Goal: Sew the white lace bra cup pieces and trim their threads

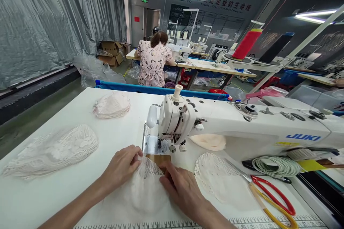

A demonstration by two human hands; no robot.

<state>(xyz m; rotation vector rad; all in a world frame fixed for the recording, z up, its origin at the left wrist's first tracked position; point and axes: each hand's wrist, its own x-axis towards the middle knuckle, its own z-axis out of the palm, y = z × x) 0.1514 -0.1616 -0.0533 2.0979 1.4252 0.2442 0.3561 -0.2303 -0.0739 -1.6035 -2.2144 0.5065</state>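
Note:
A white lace fabric piece (146,186) lies just in front of the sewing machine's needle plate (151,145). At its left upper corner my left hand (125,161) pinches the edge between thumb and fingers. My right hand (181,182) has its fingers curled and closed on the right edge of the same piece; its fingertips are partly hidden. A brown strip (158,159) shows on the machine bed between both hands, close to the presser foot (160,145). The white sewing machine (177,118) stands directly beyond my hands.
Lace pieces (53,150) and a pale fabric stack (111,105) lie on the left of the table. Right of my hands are another lace piece (215,171), scissors (274,200) and coiled cord (276,166). A ruler tape (161,224) runs along the front. A person (154,61) sits ahead.

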